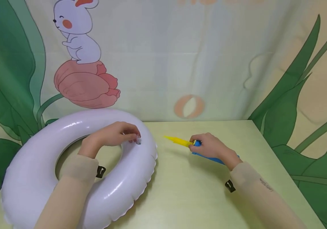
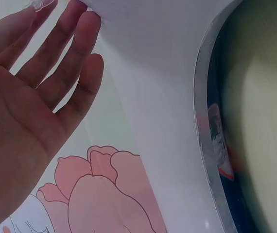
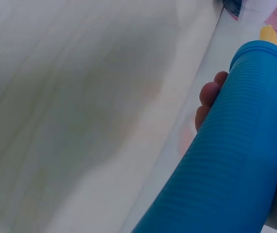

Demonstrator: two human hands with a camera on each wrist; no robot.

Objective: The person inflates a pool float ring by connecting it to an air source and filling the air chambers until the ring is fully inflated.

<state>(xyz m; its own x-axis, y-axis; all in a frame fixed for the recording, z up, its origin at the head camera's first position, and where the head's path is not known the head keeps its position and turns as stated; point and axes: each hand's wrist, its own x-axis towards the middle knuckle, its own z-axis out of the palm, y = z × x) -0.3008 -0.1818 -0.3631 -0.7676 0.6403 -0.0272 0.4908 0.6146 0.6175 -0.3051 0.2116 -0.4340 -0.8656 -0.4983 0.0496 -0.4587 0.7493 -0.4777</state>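
Observation:
A white inflatable swim ring (image 1: 27,165) fills the left of the table, plump, with a puckered outer seam. My left hand (image 1: 114,133) reaches across its hole and pinches the small clear valve (image 1: 139,141) on the ring's right side. In the left wrist view the clear valve (image 2: 42,4) shows at the fingertips, at the top edge. My right hand (image 1: 210,147) grips a blue hand pump (image 3: 231,145) with a ribbed side, held above the table. The pump's yellow pointed nozzle (image 1: 179,141) aims left toward the ring, a gap away from the valve.
Both things are over a pale yellow table (image 1: 177,194). A printed curtain (image 1: 152,63) with a rabbit and flowers hangs behind its back edge. Black clips (image 1: 230,186) hang at both sleeve cuffs.

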